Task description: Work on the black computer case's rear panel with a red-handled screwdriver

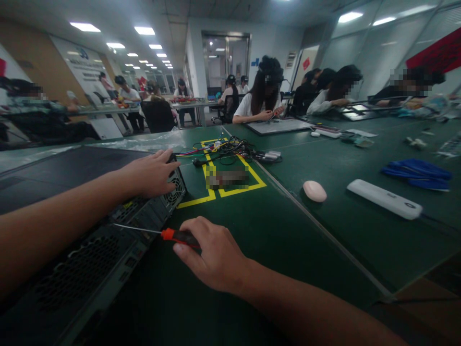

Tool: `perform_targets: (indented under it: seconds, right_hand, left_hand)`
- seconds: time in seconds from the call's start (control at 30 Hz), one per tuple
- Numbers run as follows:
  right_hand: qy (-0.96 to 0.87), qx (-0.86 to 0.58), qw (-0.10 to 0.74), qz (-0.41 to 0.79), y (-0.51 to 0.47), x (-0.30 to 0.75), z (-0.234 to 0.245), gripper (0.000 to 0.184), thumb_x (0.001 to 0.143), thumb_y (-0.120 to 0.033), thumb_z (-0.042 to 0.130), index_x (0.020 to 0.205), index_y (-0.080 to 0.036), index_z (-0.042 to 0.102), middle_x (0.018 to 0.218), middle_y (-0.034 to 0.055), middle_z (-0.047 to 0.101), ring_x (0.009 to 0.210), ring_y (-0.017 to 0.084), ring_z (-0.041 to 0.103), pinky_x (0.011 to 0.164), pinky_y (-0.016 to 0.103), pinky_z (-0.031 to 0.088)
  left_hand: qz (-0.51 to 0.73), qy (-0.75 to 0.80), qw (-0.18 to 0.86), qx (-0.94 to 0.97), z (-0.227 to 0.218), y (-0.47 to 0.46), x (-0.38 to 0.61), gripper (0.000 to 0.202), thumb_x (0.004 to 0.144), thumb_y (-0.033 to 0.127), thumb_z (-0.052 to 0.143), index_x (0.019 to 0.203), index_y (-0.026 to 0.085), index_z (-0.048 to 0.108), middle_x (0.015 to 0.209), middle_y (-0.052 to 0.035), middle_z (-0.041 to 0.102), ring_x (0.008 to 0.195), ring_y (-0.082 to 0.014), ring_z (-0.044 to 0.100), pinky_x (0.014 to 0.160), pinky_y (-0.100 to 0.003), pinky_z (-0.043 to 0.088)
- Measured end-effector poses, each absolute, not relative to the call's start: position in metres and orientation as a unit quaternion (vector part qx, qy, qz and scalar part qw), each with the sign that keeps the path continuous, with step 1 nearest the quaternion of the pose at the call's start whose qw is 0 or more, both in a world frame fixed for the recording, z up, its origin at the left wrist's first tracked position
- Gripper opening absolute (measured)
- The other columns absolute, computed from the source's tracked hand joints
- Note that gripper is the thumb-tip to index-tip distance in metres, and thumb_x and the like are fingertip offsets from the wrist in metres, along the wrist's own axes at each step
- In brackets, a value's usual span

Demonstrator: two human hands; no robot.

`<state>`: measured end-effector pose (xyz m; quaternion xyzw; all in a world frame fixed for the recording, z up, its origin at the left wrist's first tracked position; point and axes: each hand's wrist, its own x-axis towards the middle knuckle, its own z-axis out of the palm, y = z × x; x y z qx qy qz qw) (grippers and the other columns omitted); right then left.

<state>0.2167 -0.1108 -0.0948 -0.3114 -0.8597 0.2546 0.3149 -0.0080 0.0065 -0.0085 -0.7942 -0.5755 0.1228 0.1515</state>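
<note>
A black computer case (75,166) lies on the green table at the left, its rear panel with vents and a round fan grille turned towards me. My left hand (149,174) rests with fingers stretched out on the case's top, near the corner by the fan grille. In my right hand (212,254) is a screwdriver (179,236) with an orange and black handle, gripped between thumb and fingers. Its thin metal shaft points left, and the tip is at the rear panel; whether it sits on a screw I cannot make out.
Beyond the case lies a tangle of cables (234,146), beside yellow tape (248,190) marked on the table. A blurred-out object is within the tape. To the right are a pink mouse (314,191), a white power strip (384,198) and blue cloth (416,173). Several people sit working farther back.
</note>
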Motion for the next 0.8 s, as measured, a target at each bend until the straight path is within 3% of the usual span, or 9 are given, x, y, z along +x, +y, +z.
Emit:
perform_targets:
  seconds: [0.8]
  right_hand:
    - [-0.860, -0.315, 0.313, 0.250, -0.1113, 0.2170, -0.0953, 0.025, 0.103, -0.041, 0.055, 0.119, -0.022, 0.059, 0.107, 0.0041, 0.067, 0.087, 0.020, 0.064, 0.073, 0.033, 0.047]
  left_hand:
    - [0.128, -0.581, 0.155, -0.789, -0.0092, 0.0066, -0.0078, 0.081, 0.086, 0.046, 0.060, 0.158, 0.014, 0.047, 0.170, -0.0215, 0.028, 0.154, -0.0449, 0.031, 0.121, -0.051, 0.037]
